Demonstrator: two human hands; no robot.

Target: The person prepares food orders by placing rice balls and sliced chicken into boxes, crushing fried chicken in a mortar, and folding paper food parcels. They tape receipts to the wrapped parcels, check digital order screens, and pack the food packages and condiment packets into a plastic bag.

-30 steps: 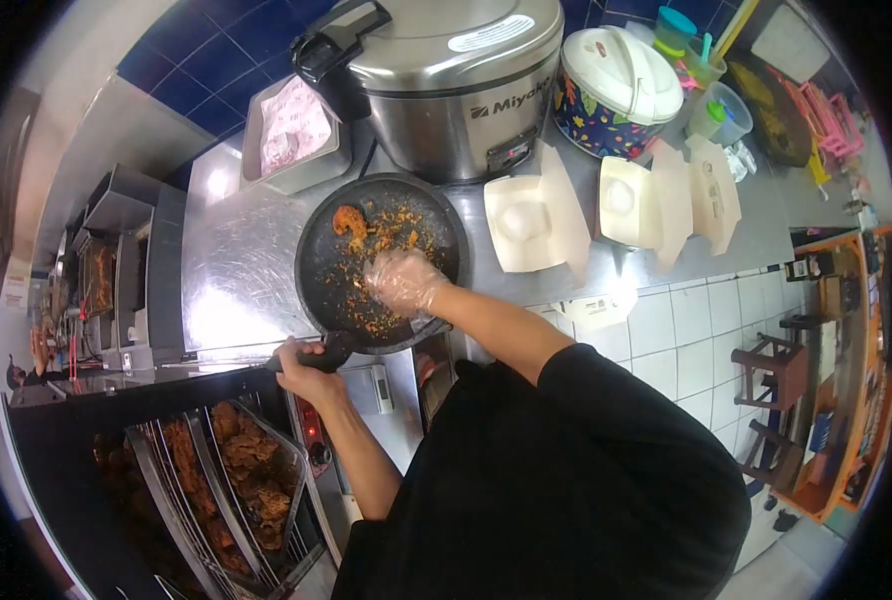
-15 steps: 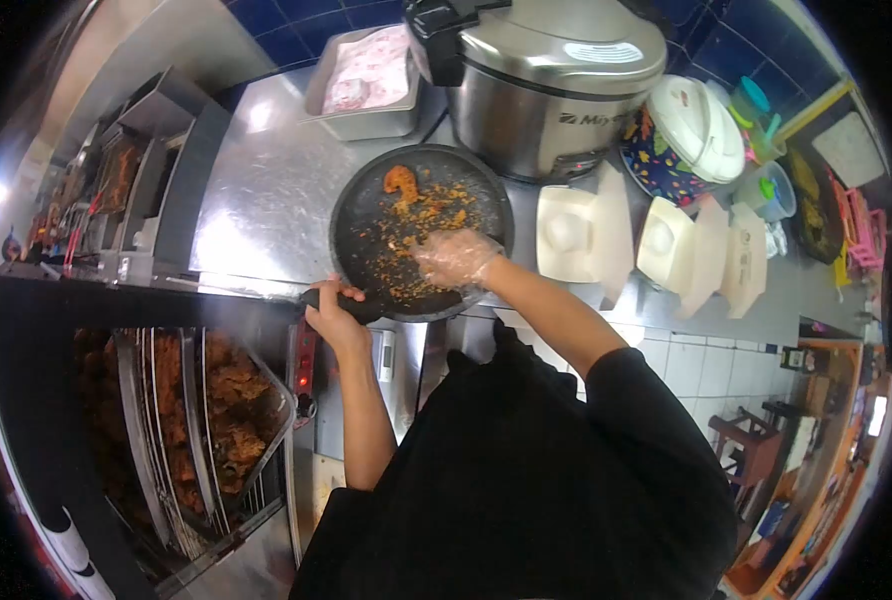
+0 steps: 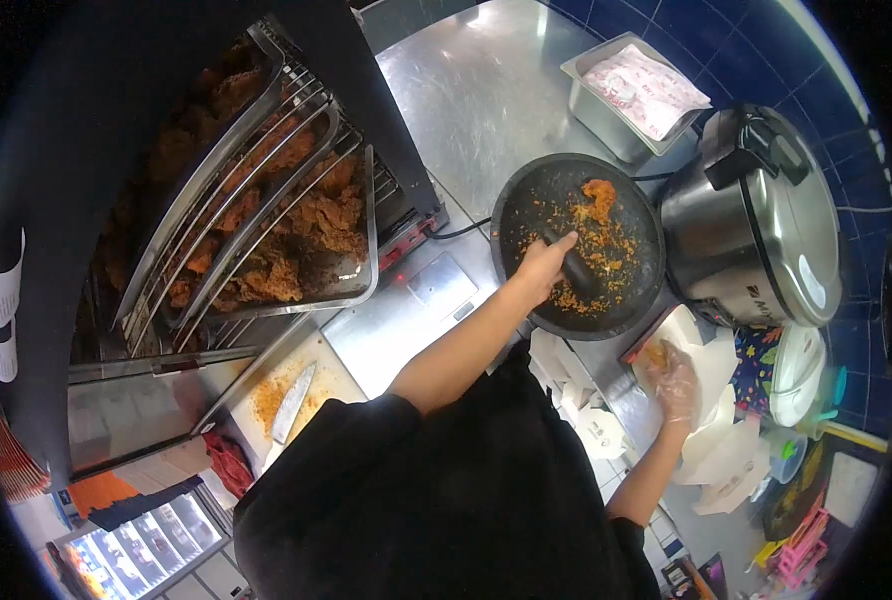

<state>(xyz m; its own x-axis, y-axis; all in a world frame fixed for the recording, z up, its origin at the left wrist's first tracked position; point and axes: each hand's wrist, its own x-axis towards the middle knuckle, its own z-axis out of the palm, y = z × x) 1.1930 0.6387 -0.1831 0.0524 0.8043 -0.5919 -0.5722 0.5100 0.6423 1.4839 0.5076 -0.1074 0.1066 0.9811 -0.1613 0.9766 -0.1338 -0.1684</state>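
My left hand (image 3: 544, 270) is wrapped around the black handle (image 3: 583, 277) of a dark frying pan (image 3: 511, 215). Orange-brown fried crumbs (image 3: 621, 240) are scattered over the pan's surface, with one larger fried piece (image 3: 599, 198) near its far edge. My right hand (image 3: 674, 388), in a clear plastic glove, is at an open white paper box (image 3: 711, 365) to the right of the pan. Its fingers are drawn together around orange crumbs, partly hidden by the glove and the box wall.
More open paper boxes (image 3: 731, 465) stand behind my right hand. A large steel rice cooker (image 3: 711, 240) and a metal tub (image 3: 606, 110) border the pan. On the left, a warmer rack (image 3: 371, 215) holds trays of fried chicken (image 3: 316, 225). A knife (image 3: 293, 405) lies on a crumb-strewn board.
My right hand has left the crumbs in the pan and moved to a paper box. The view has swung left, and my left hand keeps hold of the handle.
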